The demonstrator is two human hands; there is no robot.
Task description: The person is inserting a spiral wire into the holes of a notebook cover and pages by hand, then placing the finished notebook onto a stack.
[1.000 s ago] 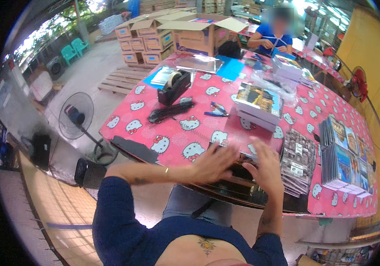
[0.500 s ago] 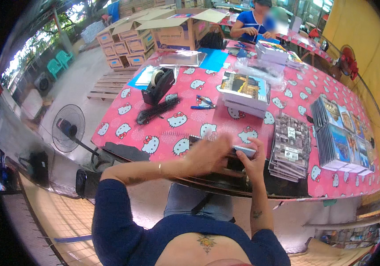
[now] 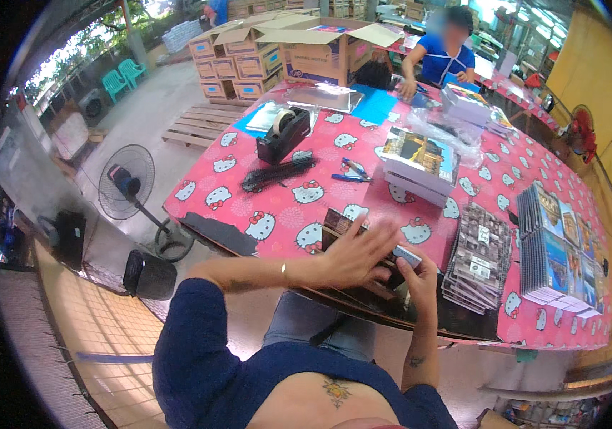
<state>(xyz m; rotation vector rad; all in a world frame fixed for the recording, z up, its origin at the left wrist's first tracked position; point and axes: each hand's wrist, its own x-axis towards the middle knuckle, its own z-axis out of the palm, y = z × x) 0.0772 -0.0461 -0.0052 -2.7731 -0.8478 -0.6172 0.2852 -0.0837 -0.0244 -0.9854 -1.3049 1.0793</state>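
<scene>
My left hand (image 3: 359, 252) lies with fingers stretched out flat across a small dark-covered notebook (image 3: 336, 222) at the table's front edge, hiding much of it. At the notebook's right end, my right hand (image 3: 420, 275) grips it with the thumb on top, beside a pale edge. The notebook's lower side is hard to make out. Right of my hands lies a leaning pile of grey-and-black notebooks (image 3: 479, 250). Beyond my hands stands a thick stack of notebooks (image 3: 420, 161) with a dark-and-gold photo cover.
Spiral-bound notebooks (image 3: 556, 243) stand stacked far right. A black tape dispenser (image 3: 283, 137), dark wire coils (image 3: 277, 173) and blue-handled pliers (image 3: 351, 176) lie on the pink tablecloth (image 3: 263, 204). A co-worker (image 3: 445, 61) sits across, near an open carton (image 3: 320, 61). A fan (image 3: 126, 182) stands left.
My left hand, blurred before, now rests flat on the notebook, and more of its cover shows. The co-worker's arm has reached out to the table. The whole view has shifted somewhat.
</scene>
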